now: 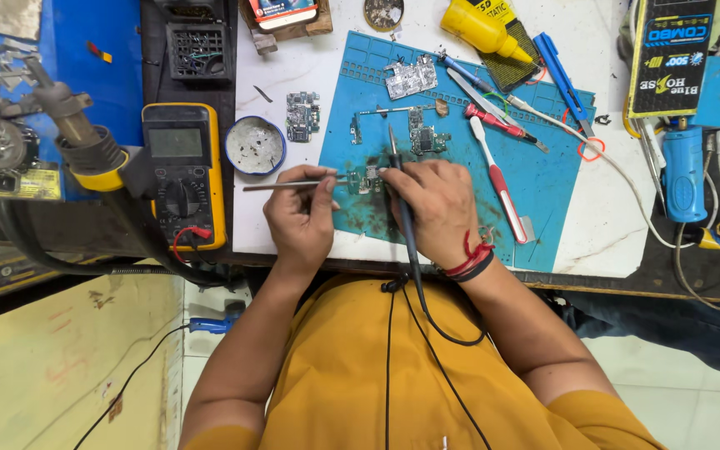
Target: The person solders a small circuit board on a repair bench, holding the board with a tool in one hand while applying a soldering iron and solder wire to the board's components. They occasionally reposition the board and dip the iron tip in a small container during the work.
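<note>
Small green board lay on the blue mat, near its front edge, between both hands. Left hand closed on tweezers, tips touching the board. Right hand wrapped around a soldering iron, tip just above the board, cord trailing down over the yellow shirt. Further back on the mat: more boards, a red toothbrush. Left of the mat: round tin, then yellow multimeter. Behind the mat: yellow bottle.
</note>
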`<state>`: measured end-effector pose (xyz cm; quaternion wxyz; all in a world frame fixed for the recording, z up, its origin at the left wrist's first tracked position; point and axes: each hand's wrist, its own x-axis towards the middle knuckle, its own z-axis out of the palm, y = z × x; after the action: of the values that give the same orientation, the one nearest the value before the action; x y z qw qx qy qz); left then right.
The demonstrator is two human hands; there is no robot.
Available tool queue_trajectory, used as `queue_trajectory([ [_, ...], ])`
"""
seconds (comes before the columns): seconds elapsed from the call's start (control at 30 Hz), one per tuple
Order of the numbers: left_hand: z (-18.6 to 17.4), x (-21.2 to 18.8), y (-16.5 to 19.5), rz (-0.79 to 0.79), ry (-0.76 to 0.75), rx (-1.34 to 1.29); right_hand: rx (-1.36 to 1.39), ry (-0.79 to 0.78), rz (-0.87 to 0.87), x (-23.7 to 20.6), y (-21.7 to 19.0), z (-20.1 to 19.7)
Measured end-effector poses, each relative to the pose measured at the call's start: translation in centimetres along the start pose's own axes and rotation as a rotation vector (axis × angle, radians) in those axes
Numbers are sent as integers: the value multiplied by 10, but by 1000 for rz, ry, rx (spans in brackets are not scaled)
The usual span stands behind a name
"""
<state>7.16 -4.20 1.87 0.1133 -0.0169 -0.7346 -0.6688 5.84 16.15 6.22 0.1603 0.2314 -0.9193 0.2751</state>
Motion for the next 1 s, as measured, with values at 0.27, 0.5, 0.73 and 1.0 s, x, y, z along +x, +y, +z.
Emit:
queue_trajectory([
  [0.27,17,31,-3,-35,-7,129,173,143,106,2,13,14],
  [0.5,15,36,-1,43,-18,304,101,17,79,13,11,17],
  [0.73,11,37,-6,20,0,306,93,-41,53,18,9,18],
  [1.0,6,37,-8,46,-9,203,185,190,24,8,13,24],
])
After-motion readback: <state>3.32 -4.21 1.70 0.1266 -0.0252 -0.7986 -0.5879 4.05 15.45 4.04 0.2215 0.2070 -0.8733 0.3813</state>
